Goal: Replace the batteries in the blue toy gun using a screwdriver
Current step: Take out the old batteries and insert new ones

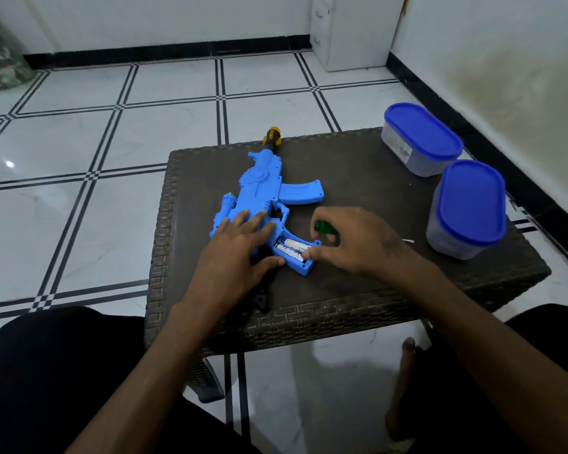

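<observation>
Gun lies flat on the dark woven worktop, muzzle pointing away from the person, its grip near the front edge with the battery bay uncovered. Two batteries sit side by side in the bay; they carry dark print, too small to read. The left hand rests flat on the gun's body, fingers straight and spread, thumb just beside the grip. The right hand curls round a green screwdriver, while its thumb and forefinger touch the end of the batteries. Two tubs with blue lids stand at the right of the worktop, well apart from the gun; the farther one bears a pale label that cannot be read.
</observation>
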The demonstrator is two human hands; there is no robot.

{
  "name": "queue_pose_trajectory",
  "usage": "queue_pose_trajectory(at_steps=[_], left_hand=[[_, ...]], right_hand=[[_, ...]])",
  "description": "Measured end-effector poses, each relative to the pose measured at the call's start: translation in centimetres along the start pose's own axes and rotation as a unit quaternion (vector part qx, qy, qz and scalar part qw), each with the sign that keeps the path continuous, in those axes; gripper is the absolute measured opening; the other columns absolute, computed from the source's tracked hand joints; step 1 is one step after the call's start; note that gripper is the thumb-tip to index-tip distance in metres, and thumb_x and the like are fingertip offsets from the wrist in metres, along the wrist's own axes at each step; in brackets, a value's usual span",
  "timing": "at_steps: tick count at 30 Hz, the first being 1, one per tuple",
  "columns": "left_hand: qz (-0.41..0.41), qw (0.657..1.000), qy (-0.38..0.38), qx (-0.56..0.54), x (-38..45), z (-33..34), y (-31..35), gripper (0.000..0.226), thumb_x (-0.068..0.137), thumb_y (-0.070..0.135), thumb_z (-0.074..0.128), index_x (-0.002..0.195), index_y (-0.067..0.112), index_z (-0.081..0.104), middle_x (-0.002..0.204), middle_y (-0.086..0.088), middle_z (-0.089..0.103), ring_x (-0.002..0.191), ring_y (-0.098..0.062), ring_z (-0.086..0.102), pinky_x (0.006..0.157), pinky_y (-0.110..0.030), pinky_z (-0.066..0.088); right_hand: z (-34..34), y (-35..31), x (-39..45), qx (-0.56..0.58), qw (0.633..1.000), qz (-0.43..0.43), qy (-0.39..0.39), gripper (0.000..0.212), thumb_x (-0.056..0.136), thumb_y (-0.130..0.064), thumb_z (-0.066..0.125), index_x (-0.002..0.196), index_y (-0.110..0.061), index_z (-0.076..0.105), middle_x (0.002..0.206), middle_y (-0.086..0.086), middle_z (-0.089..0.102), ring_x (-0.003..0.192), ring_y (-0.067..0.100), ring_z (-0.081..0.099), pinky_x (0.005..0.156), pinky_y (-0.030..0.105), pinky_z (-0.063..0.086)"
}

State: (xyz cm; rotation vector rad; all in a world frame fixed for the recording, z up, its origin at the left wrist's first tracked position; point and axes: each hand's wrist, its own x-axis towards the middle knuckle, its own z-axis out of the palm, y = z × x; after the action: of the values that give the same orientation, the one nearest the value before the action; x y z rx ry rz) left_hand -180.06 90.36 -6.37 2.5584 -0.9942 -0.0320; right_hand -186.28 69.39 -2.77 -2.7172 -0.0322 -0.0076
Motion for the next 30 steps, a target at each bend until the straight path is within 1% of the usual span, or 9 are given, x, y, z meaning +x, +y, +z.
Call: queue_pose_trajectory(at_steps=[2, 5, 7, 11, 16, 19, 22, 27, 30], left_hand=[[-0.018, 1.000, -0.017, -0.002, 0.0, 0.2, -0.2, 0.061, 0.088, 0.047, 0.062, 0.142, 0.022, 0.047, 0.155, 0.002, 0.035, 0.146, -0.022, 0.023, 0.119, -0.045, 0.019], [-0.024, 1.000, -0.008, -0.005, 0.2, 0.3, -0.3, 0.060, 0.089, 0.043, 0.063, 0.143, 0.024, 0.046, 0.155, 0.004, 0.033, 0.147, -0.020, 0.021, 0.119, -0.040, 0.016], [-0.025, 1.000, -0.003, -0.006, 0.2, 0.4, -0.4, 0.059, 0.089, 0.044, 0.063, 0.143, 0.025, 0.047, 0.155, 0.005, 0.035, 0.147, -0.021, 0.023, 0.119, -0.041, 0.018], [-0.019, 1.000, 0.000, 0.014, 0.1, 0.6, -0.5, 0.058, 0.090, 0.048, 0.058, 0.143, 0.027, 0.046, 0.156, 0.006, 0.033, 0.147, -0.019, 0.021, 0.119, -0.042, 0.019], [-0.021, 1.000, -0.011, 0.012, 0.3, 0.7, -0.5, 0.060, 0.091, 0.049, 0.056, 0.146, 0.029, 0.041, 0.157, 0.007, 0.028, 0.148, -0.018, 0.017, 0.120, -0.040, 0.015], [-0.031, 0.999, -0.018, 0.006, 0.3, 0.5, -0.4, 0.060, 0.091, 0.049, 0.056, 0.146, 0.030, 0.040, 0.158, 0.008, 0.027, 0.148, -0.017, 0.016, 0.121, -0.039, 0.014], [-0.028, 0.999, -0.022, 0.003, 0.1, 0.4, -0.3, 0.056, 0.092, 0.049, 0.055, 0.144, 0.033, 0.044, 0.157, 0.006, 0.028, 0.148, -0.019, 0.017, 0.121, -0.041, 0.016], [-0.005, 0.997, -0.050, 0.059, 0.3, 0.3, -0.4, 0.050, 0.096, 0.051, 0.046, 0.144, 0.041, 0.038, 0.159, 0.000, 0.025, 0.148, -0.025, 0.016, 0.119, -0.045, 0.016], [0.011, 0.995, -0.060, 0.075, 0.4, 0.1, -0.5, 0.052, 0.093, 0.060, 0.037, 0.140, 0.039, 0.046, 0.156, -0.007, 0.033, 0.145, -0.033, 0.025, 0.116, -0.051, 0.022]], right_hand=[[0.4, 0.3, 0.6, -0.033, 0.998, -0.009, -0.044, 0.034, 0.076, -0.050, 0.074, 0.097, -0.028, 0.060, 0.089, -0.011, 0.058, 0.085, 0.012, 0.053, 0.071, 0.034, 0.046], [0.3, 0.5, 1.3, -0.052, 0.997, -0.010, -0.062, 0.033, 0.078, -0.049, 0.073, 0.103, -0.029, 0.062, 0.104, -0.006, 0.062, 0.096, 0.016, 0.056, 0.075, 0.033, 0.045], [0.4, 0.4, 1.2, -0.085, 0.995, -0.032, -0.039, 0.031, 0.082, -0.049, 0.069, 0.102, -0.027, 0.064, 0.101, -0.005, 0.060, 0.095, 0.017, 0.056, 0.072, 0.031, 0.042], [0.3, -0.3, 0.1, -0.108, 0.990, -0.078, 0.045, 0.024, 0.084, -0.046, 0.065, 0.088, -0.022, 0.066, 0.086, -0.005, 0.056, 0.080, 0.017, 0.056, 0.060, 0.030, 0.037], [-1.3, 1.6, 0.6, -0.066, 0.991, 0.014, 0.115, 0.021, 0.083, -0.038, 0.068, 0.084, -0.018, 0.069, 0.076, -0.005, 0.054, 0.068, 0.012, 0.049, 0.055, 0.025, 0.031], [-1.4, 3.5, 1.4, -0.098, 0.983, 0.088, 0.130, 0.026, 0.086, -0.037, 0.067, 0.099, -0.014, 0.071, 0.088, 0.001, 0.060, 0.078, 0.015, 0.052, 0.065, 0.026, 0.038], [-1.0, 4.9, 2.3, -0.118, 0.976, 0.122, 0.135, 0.028, 0.088, -0.034, 0.066, 0.106, -0.012, 0.069, 0.099, 0.007, 0.064, 0.085, 0.018, 0.055, 0.069, 0.030, 0.041], [-0.5, 5.9, 3.1, -0.149, 0.975, 0.139, 0.085, 0.025, 0.094, -0.028, 0.059, 0.109, -0.010, 0.066, 0.101, 0.008, 0.059, 0.085, 0.016, 0.050, 0.069, 0.030, 0.041], [-0.6, 5.8, 3.1, -0.167, 0.975, 0.137, 0.061, 0.028, 0.096, -0.027, 0.055, 0.115, -0.008, 0.062, 0.110, 0.010, 0.056, 0.098, 0.022, 0.052, 0.075, 0.031, 0.043]])
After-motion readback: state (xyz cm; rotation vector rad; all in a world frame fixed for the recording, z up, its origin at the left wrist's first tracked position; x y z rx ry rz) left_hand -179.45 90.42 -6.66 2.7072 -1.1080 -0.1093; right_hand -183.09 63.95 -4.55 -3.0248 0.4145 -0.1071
